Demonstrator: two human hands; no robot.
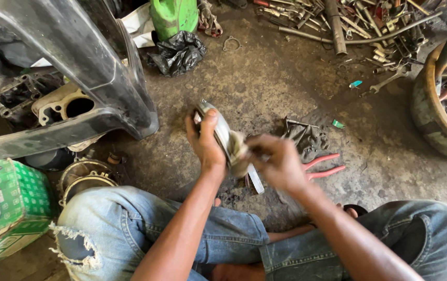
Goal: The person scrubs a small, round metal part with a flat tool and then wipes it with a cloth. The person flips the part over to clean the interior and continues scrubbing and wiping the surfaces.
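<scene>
My left hand (205,143) grips a round grey metal engine part (218,125), held on edge above the floor. My right hand (278,161) presses a dirty pale rag (238,151) against the part's right side; this hand is blurred. A flat metal file or blade (256,179) lies on the floor just under my hands. I sit on the ground, my knees in torn blue jeans to either side.
Red-handled pliers (325,166) and a greasy cloth (307,138) lie to the right. A black motorcycle body panel (78,57) and engine case (59,104) stand at left, a green carton (10,208) lower left, a green jug (174,15), scattered wrenches (359,23), a tool-filled basin (431,114).
</scene>
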